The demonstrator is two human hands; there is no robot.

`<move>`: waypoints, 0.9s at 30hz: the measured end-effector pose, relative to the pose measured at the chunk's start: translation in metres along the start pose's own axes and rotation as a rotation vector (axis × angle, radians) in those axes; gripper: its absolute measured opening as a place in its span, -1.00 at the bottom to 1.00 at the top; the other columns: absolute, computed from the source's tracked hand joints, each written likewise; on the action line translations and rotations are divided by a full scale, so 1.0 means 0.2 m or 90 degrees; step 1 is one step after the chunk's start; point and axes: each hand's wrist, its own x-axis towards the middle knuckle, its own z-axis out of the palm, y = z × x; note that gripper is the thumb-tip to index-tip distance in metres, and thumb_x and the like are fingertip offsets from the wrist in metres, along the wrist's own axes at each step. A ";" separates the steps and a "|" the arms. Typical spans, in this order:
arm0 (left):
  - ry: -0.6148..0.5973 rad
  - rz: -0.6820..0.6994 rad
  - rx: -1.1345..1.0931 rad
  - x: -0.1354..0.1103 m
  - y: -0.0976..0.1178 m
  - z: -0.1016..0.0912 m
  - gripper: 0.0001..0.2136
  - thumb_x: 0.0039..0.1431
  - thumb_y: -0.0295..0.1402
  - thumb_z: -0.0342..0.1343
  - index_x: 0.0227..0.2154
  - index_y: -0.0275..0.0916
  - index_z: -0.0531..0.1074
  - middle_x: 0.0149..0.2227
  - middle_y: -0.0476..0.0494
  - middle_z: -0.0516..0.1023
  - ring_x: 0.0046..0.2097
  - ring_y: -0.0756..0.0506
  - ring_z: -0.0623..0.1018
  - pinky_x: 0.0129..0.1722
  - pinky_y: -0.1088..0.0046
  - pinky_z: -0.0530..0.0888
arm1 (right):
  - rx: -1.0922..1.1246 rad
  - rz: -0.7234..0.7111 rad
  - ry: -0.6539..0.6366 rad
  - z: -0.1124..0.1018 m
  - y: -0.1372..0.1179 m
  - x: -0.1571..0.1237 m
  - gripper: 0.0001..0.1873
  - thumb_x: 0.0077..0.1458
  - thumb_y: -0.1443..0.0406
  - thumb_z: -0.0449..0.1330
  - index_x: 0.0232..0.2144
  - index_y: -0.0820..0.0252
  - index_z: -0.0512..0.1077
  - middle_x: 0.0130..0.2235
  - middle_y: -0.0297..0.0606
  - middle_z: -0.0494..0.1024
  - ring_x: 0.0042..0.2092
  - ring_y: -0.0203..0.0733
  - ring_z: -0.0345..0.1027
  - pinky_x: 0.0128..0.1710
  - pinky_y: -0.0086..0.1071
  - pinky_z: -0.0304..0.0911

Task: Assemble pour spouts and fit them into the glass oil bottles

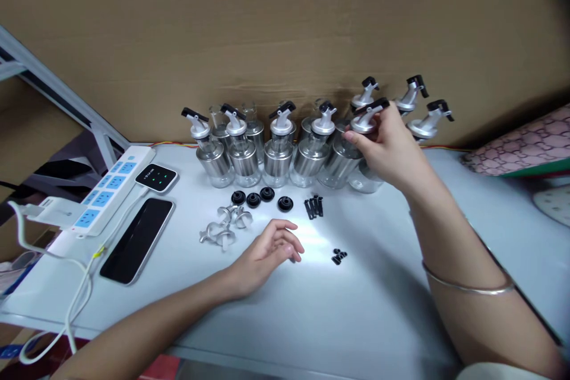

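My right hand grips a silver pour spout with a black lever, at the neck of a glass bottle in the back row. Several more glass bottles with steel bands, such as the left one, stand beside it, many topped by similar spouts. My left hand hovers or rests over the table with loosely bent fingers and nothing in them. Near it lie silver spout bodies, black round stoppers, black levers and small black pieces.
At the left are a power strip, a small black-faced device, a phone and white cables. A cardboard wall rises behind the bottles. A pink patterned roll lies at the right on the grey-white table.
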 end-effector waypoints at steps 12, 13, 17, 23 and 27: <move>-0.161 0.182 0.511 -0.01 0.03 0.03 -0.82 0.25 -0.39 -0.08 -0.39 -0.25 0.39 -0.24 -0.23 0.53 -0.17 -0.13 0.47 -0.09 0.27 0.40 | -0.138 -0.186 0.083 -0.10 -0.32 -0.17 -0.49 -0.01 0.33 0.29 0.02 0.31 0.34 0.03 0.09 0.32 0.07 0.10 0.28 0.06 -0.02 0.22; -0.180 0.206 0.557 -0.02 0.03 0.03 -0.82 0.24 -0.40 -0.08 -0.39 -0.25 0.41 -0.22 -0.26 0.54 -0.16 -0.16 0.46 -0.07 0.25 0.40 | -0.088 -0.232 0.020 -0.06 -0.36 -0.20 -0.66 0.06 0.35 0.23 -0.08 0.30 0.41 -0.10 0.00 0.43 -0.08 -0.01 0.38 -0.06 -0.12 0.31; -0.188 0.247 0.612 -0.02 0.01 0.04 -0.80 0.22 -0.41 -0.08 -0.37 -0.25 0.46 -0.23 -0.26 0.55 -0.15 -0.17 0.46 -0.04 0.26 0.39 | 0.034 -0.235 -0.378 0.18 -0.46 -0.32 -0.71 0.12 0.39 0.21 -0.07 0.18 0.47 -0.27 -0.23 0.60 -0.36 -0.20 0.46 -0.31 -0.34 0.32; -0.192 0.259 0.578 -0.02 0.00 0.03 -0.79 0.20 -0.44 -0.07 -0.36 -0.27 0.49 -0.26 -0.25 0.55 -0.21 -0.16 0.49 -0.08 0.30 0.41 | -0.031 -0.182 -0.494 0.42 -0.49 -0.39 -0.77 0.24 0.35 0.10 -0.15 0.17 0.53 -0.29 -0.15 0.64 -0.28 -0.12 0.53 -0.30 -0.37 0.25; -0.191 0.261 0.570 -0.02 0.00 0.03 -0.79 0.21 -0.45 -0.07 -0.32 -0.29 0.50 -0.24 -0.27 0.55 -0.16 -0.19 0.50 -0.08 0.29 0.41 | -0.042 -0.170 -0.490 0.46 -0.47 -0.40 -0.79 0.18 0.37 0.13 -0.21 0.18 0.57 -0.38 -0.15 0.63 -0.33 -0.08 0.52 -0.35 -0.37 0.22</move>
